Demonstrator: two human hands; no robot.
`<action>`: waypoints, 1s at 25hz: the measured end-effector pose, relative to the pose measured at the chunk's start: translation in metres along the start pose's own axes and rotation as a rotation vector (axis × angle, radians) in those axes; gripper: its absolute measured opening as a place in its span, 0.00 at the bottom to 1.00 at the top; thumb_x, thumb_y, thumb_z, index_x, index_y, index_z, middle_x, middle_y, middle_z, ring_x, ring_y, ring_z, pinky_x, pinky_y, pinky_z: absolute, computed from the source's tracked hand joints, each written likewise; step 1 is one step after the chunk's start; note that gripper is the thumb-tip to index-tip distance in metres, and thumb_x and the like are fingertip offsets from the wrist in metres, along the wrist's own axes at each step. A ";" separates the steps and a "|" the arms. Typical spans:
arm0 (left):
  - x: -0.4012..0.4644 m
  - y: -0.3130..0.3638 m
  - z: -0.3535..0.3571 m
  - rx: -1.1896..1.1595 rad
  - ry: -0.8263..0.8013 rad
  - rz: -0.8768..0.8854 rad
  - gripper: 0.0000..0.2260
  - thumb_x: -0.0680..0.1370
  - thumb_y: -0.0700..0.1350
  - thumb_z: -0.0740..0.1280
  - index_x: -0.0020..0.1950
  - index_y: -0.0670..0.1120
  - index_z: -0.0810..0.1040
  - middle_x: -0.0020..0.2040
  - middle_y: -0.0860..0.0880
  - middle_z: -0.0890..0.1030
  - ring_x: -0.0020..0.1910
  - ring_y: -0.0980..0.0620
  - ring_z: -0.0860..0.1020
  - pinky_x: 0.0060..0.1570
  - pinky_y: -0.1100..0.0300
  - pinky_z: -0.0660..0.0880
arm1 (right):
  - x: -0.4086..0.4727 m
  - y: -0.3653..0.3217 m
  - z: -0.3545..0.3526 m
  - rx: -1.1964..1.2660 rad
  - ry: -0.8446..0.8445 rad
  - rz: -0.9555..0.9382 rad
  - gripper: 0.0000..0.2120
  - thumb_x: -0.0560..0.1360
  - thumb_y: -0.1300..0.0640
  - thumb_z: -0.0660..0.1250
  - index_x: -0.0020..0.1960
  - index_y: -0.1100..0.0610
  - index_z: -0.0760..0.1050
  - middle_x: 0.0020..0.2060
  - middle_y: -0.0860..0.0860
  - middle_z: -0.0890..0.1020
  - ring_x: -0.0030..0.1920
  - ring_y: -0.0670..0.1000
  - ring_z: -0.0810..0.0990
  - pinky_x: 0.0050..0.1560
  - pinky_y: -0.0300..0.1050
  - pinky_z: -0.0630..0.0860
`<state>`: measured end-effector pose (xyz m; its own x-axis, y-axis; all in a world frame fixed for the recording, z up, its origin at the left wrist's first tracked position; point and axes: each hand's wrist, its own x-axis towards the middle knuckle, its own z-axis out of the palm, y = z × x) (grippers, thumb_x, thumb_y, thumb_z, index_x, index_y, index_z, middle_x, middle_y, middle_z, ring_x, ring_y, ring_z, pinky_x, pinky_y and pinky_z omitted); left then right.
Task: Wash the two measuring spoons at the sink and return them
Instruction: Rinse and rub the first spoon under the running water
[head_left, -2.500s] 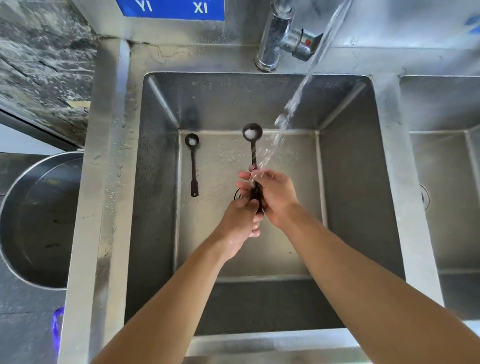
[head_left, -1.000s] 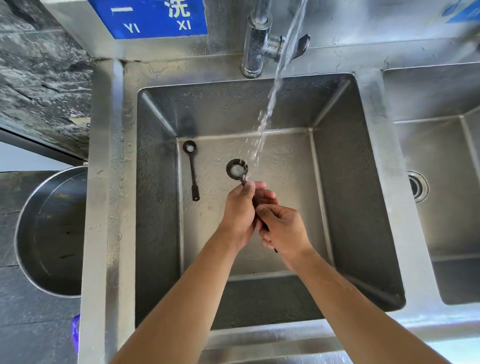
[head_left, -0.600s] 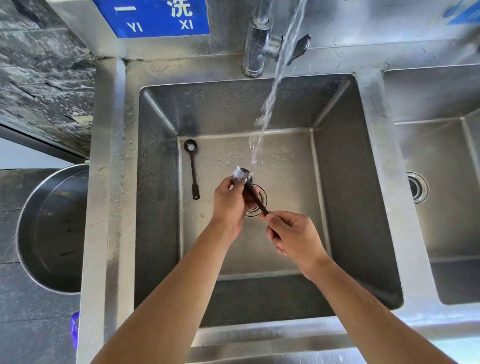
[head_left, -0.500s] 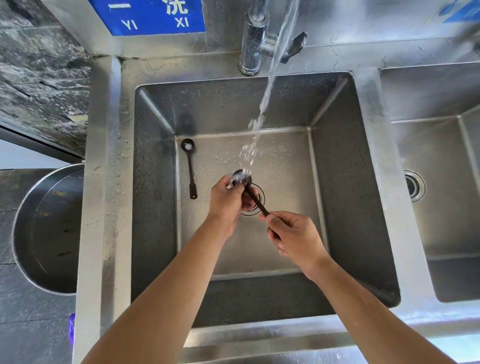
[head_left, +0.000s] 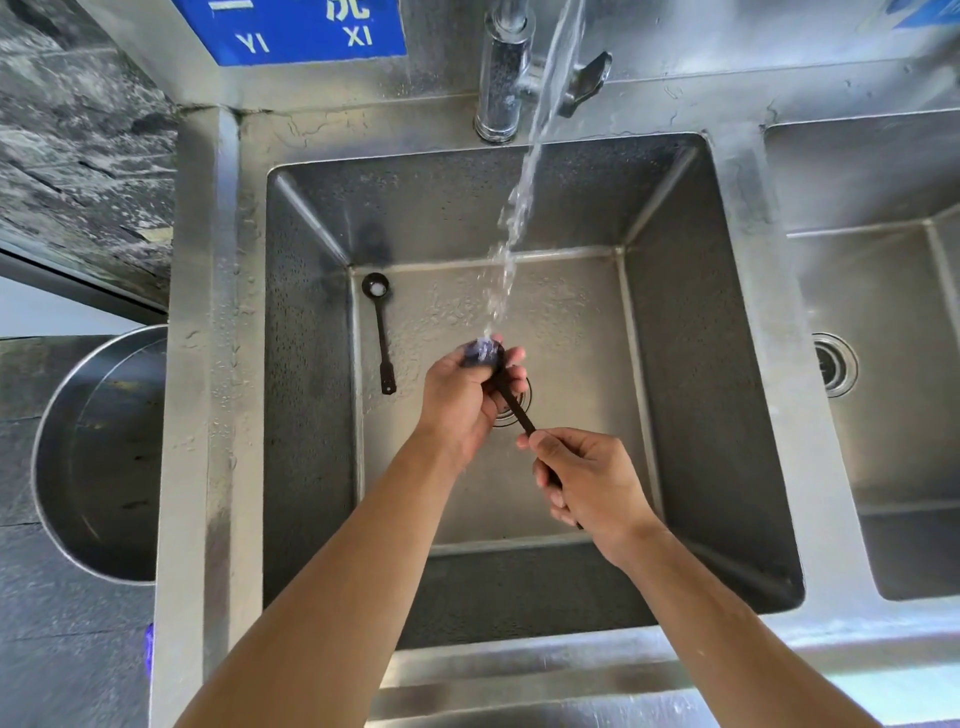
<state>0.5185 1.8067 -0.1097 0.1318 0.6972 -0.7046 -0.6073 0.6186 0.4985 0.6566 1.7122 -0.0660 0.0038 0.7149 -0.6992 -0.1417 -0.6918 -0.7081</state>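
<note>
I hold the larger dark measuring spoon (head_left: 511, 405) over the drain of the steel sink (head_left: 675, 364). My right hand (head_left: 587, 478) grips its handle end. My left hand (head_left: 467, 395) wraps around the bowl, which sits right under the falling water stream (head_left: 514, 223). Most of the bowl is hidden by my fingers and the splash. The smaller dark measuring spoon (head_left: 382, 332) lies flat on the sink floor to the left, bowl pointing away, with white residue in it.
The tap (head_left: 501, 78) stands at the sink's back edge and is running. A second basin (head_left: 893, 364) with its own drain lies to the right. A large round metal basin (head_left: 98, 457) sits left of the sink unit, below counter level.
The spoon has gone from pointing away with both hands on the handle to slanting across; my left hand moved up onto the bowl and now closes over it under the stream.
</note>
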 end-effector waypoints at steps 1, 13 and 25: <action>0.000 0.001 0.000 0.067 0.000 0.018 0.10 0.81 0.29 0.57 0.57 0.35 0.76 0.48 0.34 0.84 0.35 0.43 0.82 0.36 0.53 0.81 | 0.001 -0.001 -0.001 0.006 -0.012 0.001 0.09 0.81 0.59 0.66 0.48 0.60 0.85 0.29 0.54 0.77 0.23 0.49 0.65 0.20 0.39 0.61; 0.012 0.055 -0.014 1.412 -0.239 0.182 0.10 0.84 0.37 0.58 0.51 0.46 0.78 0.41 0.48 0.82 0.33 0.53 0.81 0.30 0.62 0.75 | 0.008 -0.012 -0.020 -0.065 -0.063 0.014 0.09 0.82 0.60 0.65 0.51 0.62 0.84 0.28 0.54 0.75 0.23 0.47 0.64 0.21 0.39 0.60; 0.007 0.000 0.003 0.178 0.047 -0.093 0.14 0.80 0.30 0.52 0.51 0.41 0.76 0.36 0.43 0.78 0.34 0.48 0.75 0.34 0.54 0.73 | 0.002 -0.002 0.004 0.020 -0.009 0.022 0.10 0.82 0.61 0.64 0.50 0.64 0.83 0.28 0.54 0.76 0.22 0.47 0.66 0.20 0.39 0.60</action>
<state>0.5216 1.8129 -0.1129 0.1416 0.6195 -0.7721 -0.4455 0.7364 0.5091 0.6529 1.7150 -0.0652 -0.0087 0.7002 -0.7139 -0.1611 -0.7056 -0.6901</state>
